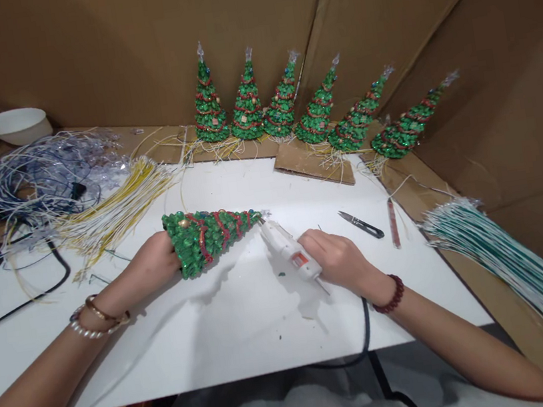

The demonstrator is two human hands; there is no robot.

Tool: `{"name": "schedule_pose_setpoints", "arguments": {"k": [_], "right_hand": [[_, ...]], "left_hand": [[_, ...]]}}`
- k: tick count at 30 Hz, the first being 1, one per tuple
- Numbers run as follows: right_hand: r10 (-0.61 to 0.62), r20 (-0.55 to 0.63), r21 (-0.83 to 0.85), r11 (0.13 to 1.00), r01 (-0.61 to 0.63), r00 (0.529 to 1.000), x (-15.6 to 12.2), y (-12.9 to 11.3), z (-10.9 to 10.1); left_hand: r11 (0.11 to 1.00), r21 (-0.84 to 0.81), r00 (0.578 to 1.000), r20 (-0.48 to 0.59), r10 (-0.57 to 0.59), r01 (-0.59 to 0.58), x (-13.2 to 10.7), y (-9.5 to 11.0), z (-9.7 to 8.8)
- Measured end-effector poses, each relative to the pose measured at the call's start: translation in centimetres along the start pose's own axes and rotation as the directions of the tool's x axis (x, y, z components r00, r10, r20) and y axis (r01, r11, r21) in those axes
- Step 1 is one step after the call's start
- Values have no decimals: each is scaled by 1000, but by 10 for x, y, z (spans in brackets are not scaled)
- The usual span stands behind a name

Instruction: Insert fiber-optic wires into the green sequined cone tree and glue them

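Covering the glue gun (282, 246), right hand (337, 261)

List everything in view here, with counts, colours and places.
standing trees: six, green with red garland, row along the back
held tree: one, green with red garland, in left hand
glue gun: one, white, in right hand
snips: one, black, right on board
white board: one, white, mid-table
bowl: one, white, back left
yellow strands: one bundle, yellow, left of centre
tangled wires: one heap, blue and white, far left
black cable: one, black, left
green strands: one bundle, green and white, far right
cardboard walls: several, brown, back and right
left hand: one, gripping held tree
right hand: one, gripping glue gun
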State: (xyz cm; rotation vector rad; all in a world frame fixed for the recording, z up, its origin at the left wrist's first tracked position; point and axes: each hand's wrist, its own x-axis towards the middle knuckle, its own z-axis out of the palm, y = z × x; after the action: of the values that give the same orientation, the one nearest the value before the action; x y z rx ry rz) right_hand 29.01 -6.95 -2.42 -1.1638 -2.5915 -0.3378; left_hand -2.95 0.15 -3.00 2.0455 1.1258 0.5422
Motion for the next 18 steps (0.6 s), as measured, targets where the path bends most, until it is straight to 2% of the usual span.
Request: {"name": "schedule_pose_setpoints", "arguments": {"k": [6,11,15,18], "right_hand": [[-7,14,-66,998,7,1000,2,-1,1],[-8,100,-178,984,25,995,2,3,-13],[141,148,-221,970,-106,979,-4,18,-22],[295,256,-200,948,-248,920,-9,33,-22]], "left_hand": [[999,5,999,23,-35,35,0,-3,-1],[999,40,1000,0,-14,14,0,-8,0],[997,44,998,13,-66,66,0,-14,1],[996,50,997,9,-80,80,-1,-17,1]]}}
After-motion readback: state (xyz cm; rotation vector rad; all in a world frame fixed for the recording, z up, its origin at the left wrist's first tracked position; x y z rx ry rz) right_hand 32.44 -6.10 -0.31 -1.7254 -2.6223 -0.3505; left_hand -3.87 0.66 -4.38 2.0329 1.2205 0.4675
